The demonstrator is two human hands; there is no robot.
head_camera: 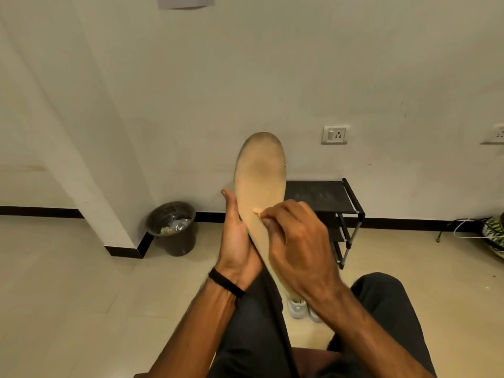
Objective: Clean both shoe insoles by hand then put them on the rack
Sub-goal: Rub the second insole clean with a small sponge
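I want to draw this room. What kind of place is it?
Probably a room in someone's home, maybe near the entrance. A small black shoe rack stands against the wall, white shoes sit on the tiled floor, and a bin stands in the corner.

No readable text, label, brand, number or sign on any surface in view.
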